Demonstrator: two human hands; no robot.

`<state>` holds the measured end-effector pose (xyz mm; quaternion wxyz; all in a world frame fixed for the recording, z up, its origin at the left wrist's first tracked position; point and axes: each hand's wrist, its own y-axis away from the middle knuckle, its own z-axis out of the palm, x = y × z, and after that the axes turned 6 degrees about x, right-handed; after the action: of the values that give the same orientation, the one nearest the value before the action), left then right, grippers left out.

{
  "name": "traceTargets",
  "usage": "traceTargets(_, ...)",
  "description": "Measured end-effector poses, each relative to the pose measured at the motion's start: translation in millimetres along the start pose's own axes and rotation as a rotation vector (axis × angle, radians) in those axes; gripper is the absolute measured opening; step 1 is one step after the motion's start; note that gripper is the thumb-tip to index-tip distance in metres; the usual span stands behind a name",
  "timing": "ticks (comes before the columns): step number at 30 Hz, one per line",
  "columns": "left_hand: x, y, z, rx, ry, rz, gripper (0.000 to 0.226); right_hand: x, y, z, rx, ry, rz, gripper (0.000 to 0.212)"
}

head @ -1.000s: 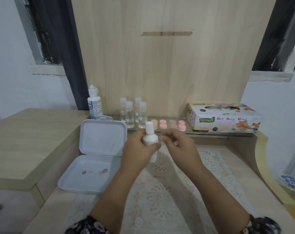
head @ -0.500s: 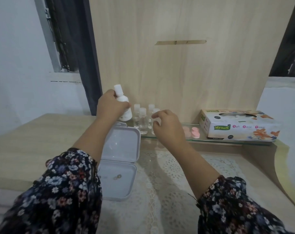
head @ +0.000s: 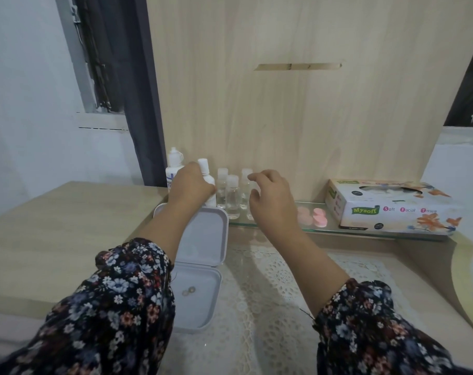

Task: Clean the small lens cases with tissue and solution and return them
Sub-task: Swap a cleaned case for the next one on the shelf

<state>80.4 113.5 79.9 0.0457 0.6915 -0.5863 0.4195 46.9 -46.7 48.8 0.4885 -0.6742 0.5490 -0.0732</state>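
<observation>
one tissue box (head: 392,209) labelled "mysoft soft facial tissue", left hand (head: 190,185) gripping white bottle (head: 207,182)

Two arms in flowered sleeves

The left sleeve (head: 100,301) and right sleeve (head: 373,328) are dark navy cloth printed with small white, blue and rust-pink blossoms; both are pushed up past the wrists, and a loose thread hangs at the right cuff.

A home dressing corner: lace cloth (head: 284,293), tissue box (head: 389,209), curtained window (head: 105,63).
</observation>
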Motion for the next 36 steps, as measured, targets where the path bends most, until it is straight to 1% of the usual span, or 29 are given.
traceTargets(5, 2.0, 1.6, -0.8, -0.008, -0.040, -0.004, 0.031, 3.6, -0.2, 1.9, 0.007, -0.059, -0.016, 0.042)
traceTargets(11, 4.2, 5.6, -2.0, -0.040, -0.057, 0.007, 0.042, 6.0, -0.7, 2.0, -0.010, -0.067, -0.027, 0.044)
traceTargets(13, 3.1, 6.8, -2.1, -0.049, -0.056, 0.017, 0.042, 6.1, -0.9, 1.4, -0.018, -0.064, -0.028, 0.044)
traceTargets(15, 3.5, 8.6, -4.1, -0.039, -0.050, 0.030, 0.036, 6.7, -1.5, -0.1, -0.032, -0.065, -0.019, 0.045)
traceTargets(17, 6.9, 13.1, -9.1, 0.011, -0.048, 0.052, 0.029, 7.4, -1.5, -1.6, -0.038, -0.081, -0.011, 0.046)
traceTargets(19, 11.0, 19.9, -14.0, 0.148, -0.087, 0.123, 0.028, 8.4, 0.0, -3.1, -0.032, -0.101, 0.007, 0.047)
traceTargets(21, 11.5, 25.3, -14.4, 0.343, -0.106, 0.296, 0.025, 9.2, 1.6, -4.1, -0.021, -0.106, 0.023, 0.047)
traceTargets(22, 11.5, 26.6, -13.4, 0.401, -0.075, 0.382, 0.025, 9.5, 2.1, -4.5, -0.022, -0.105, 0.029, 0.047)
traceTargets(23, 12.1, 26.2, -11.8, 0.396, -0.035, 0.443, 0.027, 10.0, 1.9, -4.9, -0.030, -0.104, 0.037, 0.047)
traceTargets(24, 13.7, 25.1, -10.2, 0.337, 0.008, 0.478, 0.028, 10.2, 1.6, -5.4, -0.044, -0.105, 0.048, 0.047)
traceTargets(26, 17.7, 23.1, -5.2, 0.158, 0.046, 0.495, 0.033, 10.3, 0.6, -5.7, -0.088, -0.109, 0.081, 0.046)
traceTargets(28, 22.4, 22.4, -0.9, 0.034, 0.010, 0.476, 0.037, 9.9, -0.1, -5.2, -0.121, -0.107, 0.109, 0.046)
traceTargets(32, 27.5, 22.2, 4.9, -0.044, -0.057, 0.399, 0.038, 9.8, -0.2, -4.5, -0.140, -0.118, 0.139, 0.044)
traceTargets(36, 29.0, 23.6, 7.7, -0.067, -0.052, 0.365, 0.035, 10.6, -0.1, -2.3, -0.149, -0.128, 0.142, 0.045)
